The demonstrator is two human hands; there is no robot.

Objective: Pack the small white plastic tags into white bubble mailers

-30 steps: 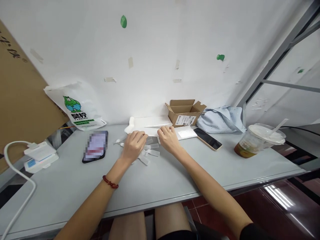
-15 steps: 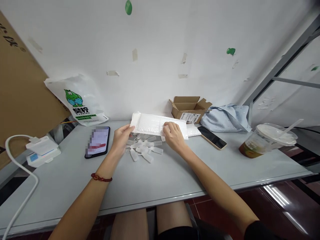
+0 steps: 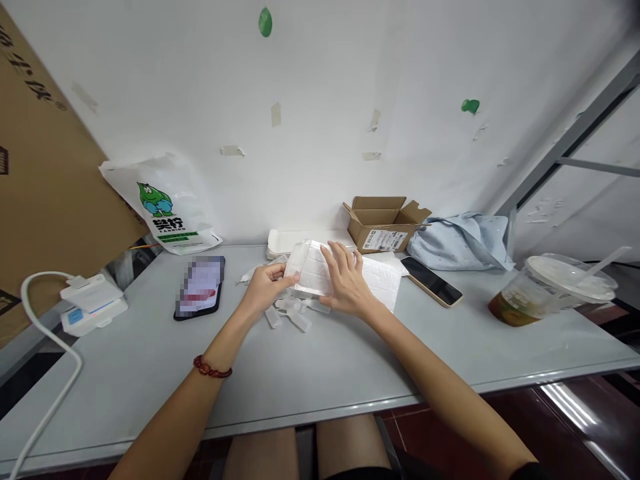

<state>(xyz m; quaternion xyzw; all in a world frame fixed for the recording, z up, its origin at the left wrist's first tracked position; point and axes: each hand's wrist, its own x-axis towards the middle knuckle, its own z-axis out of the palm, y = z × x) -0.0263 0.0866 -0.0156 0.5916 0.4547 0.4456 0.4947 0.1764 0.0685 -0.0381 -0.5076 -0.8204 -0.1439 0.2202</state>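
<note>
A white padded bubble mailer is held tilted above the table. My left hand pinches its left end between thumb and fingers. Over the middle of the mailer is my right hand, with fingers spread; it looks to touch the surface without gripping it. Beneath the mailer lies a loose pile of small translucent plastic pieces, partly covered by the mailer and my hands. Behind it, against the wall, rests a flat white stack that looks like more mailers.
Left are a phone, a white plastic bag and a white charger-like device with a cable. An open cardboard box, a blue cloth bundle, a second phone and a lidded drink cup stand right.
The mailer has shifted right and tilted, uncovering the white stack behind. My left hand has moved right with its end; my right hand has gone from curled fingers to spread ones.
</note>
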